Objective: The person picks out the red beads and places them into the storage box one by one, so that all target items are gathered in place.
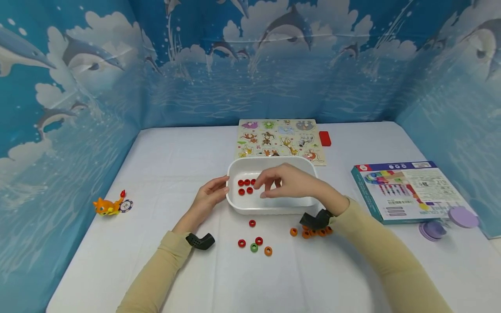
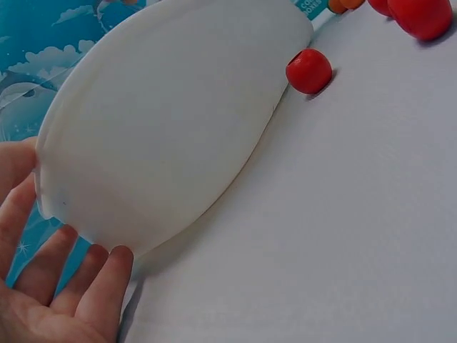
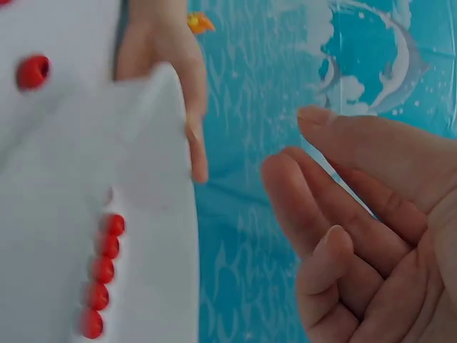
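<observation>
A white tray point(image 1: 274, 211) with rounded corners stands in the middle of the table. Several red beads point(image 1: 247, 182) lie in rows at its left end. My left hand point(image 1: 209, 195) is at the tray's left end, and the left wrist view shows its spread fingertips point(image 2: 118, 261) against the outer wall. Over the tray, just right of the red beads, hovers my right hand point(image 1: 287, 180). Its thumb and fingers are loosely bent and apart, with nothing between them in the right wrist view.
Red beads point(image 1: 242, 243), a green bead point(image 1: 254, 247) and an orange bead point(image 1: 268, 251) lie in front of the tray. More orange beads point(image 1: 306, 234) sit below my right wrist. Behind is an animal puzzle board point(image 1: 279, 139); a box point(image 1: 411, 189) stands right, an orange toy point(image 1: 105, 206) left.
</observation>
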`<state>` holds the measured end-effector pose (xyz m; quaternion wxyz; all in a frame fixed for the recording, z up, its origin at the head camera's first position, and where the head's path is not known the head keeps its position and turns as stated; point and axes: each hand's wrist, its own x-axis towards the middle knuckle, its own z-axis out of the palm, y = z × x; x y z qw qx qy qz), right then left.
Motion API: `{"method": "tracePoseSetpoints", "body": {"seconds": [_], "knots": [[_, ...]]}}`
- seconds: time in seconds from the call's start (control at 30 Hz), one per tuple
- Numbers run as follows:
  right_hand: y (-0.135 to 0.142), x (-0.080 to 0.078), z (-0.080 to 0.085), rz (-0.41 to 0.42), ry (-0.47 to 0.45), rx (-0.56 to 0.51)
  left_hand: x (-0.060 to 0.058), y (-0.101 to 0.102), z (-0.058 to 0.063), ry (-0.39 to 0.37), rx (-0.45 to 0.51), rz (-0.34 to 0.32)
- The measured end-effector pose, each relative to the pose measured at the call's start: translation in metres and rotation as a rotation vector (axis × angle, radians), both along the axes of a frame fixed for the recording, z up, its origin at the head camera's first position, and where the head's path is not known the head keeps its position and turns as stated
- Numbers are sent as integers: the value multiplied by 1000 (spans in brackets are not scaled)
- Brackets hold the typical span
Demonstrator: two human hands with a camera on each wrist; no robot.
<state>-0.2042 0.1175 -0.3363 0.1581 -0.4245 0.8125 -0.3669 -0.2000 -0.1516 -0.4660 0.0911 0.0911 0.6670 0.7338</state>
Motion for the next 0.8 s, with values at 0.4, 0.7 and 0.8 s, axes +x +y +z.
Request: {"method": "tracePoseSetpoints", "body": {"seconds": [0.4,0.7,0.8], "knots": [[-6,61,-64,-127,2,-71,1,0,3,-21,-38,-5],[-14,67,-104,-152,57,-94,1,0,2,-18,-33,6],[-16,65,-111,-161,94,-87,1,0,1,-9,-17,5]]}}
